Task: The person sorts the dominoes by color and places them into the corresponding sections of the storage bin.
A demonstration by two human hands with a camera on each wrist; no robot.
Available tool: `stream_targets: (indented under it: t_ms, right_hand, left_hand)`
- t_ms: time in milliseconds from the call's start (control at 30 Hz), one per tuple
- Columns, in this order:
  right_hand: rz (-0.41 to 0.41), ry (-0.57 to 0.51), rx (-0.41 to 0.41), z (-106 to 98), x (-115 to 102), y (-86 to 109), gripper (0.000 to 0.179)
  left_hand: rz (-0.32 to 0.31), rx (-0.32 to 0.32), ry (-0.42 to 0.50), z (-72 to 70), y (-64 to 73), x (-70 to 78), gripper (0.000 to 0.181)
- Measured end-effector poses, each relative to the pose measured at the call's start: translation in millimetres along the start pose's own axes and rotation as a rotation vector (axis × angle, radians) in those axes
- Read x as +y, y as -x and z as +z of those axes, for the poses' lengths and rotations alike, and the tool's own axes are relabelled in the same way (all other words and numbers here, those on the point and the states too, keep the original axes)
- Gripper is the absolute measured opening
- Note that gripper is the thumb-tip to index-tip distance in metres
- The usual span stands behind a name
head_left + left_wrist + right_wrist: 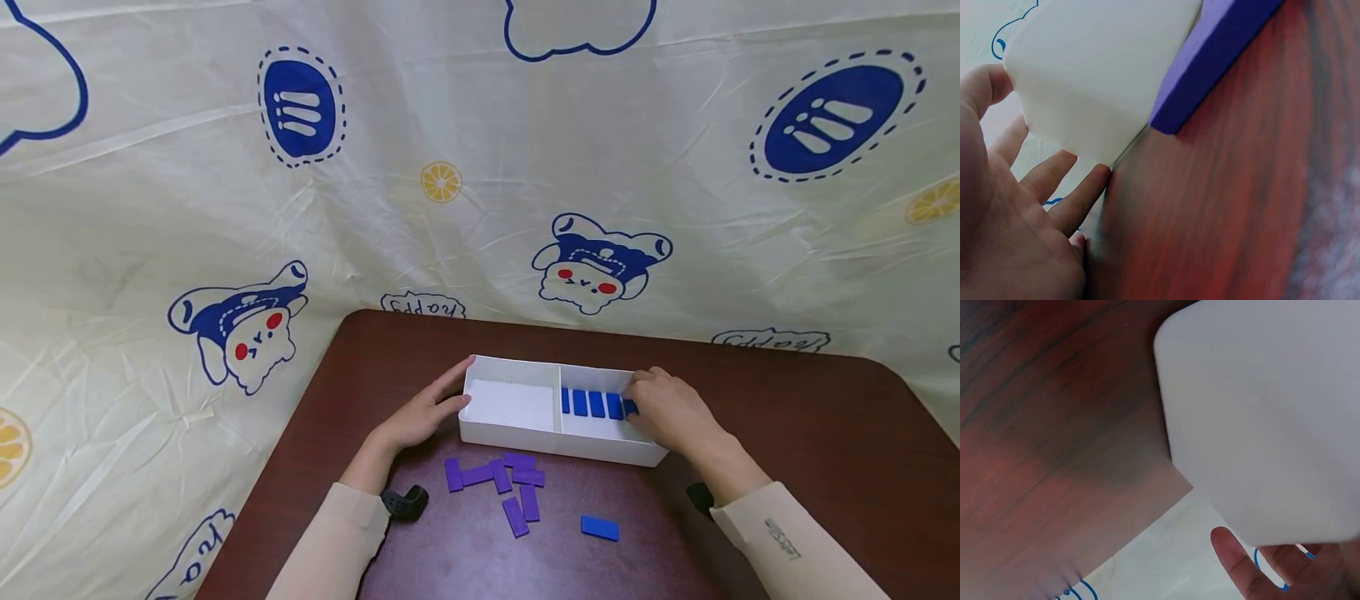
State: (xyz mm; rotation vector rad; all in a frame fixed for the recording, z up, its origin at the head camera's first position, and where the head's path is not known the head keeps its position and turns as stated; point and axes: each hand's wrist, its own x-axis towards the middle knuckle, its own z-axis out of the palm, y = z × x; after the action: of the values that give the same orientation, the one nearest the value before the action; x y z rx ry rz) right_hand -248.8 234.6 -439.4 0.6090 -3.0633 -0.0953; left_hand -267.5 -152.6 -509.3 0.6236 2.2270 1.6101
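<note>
A white two-compartment box [510, 435] stands on the table. My left hand [417, 417] rests against its left end, fingers spread and fairly straight; the left wrist view shows the fingertips [1092, 181] touching the end wall. Over the right compartment, my right hand [670, 408] reaches in past the right end and pinches a blue block [631, 407], partly hidden by the fingers. Beside that block, several blue blocks [596, 404] stand in a row along the compartment. In the right wrist view, some fingers [1235, 553] of the right hand show outside the box; the thumb is hidden.
Several purple blocks [514, 517] lie loosely in front of the box. One blue block [600, 527] lies apart on the table to their right. Behind the brown table [810, 433] hangs a printed cloth [480, 242].
</note>
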Motion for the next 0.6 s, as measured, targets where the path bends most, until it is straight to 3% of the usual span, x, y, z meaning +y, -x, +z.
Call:
stream_targets:
  t_ms: [367, 600]
  right_hand:
    - [-0.018, -0.042, 0.049, -15.5, -6.4, 14.4, 0.031]
    - [0.013, -0.086, 0.057, -21.9, -9.2, 22.1, 0.036]
  left_hand:
    - [-0.001, 0.009, -0.007, 0.3, 1.0, -0.2, 0.064]
    - [0.011, 0.003, 0.012, 1.9, 1.4, 2.8, 0.065]
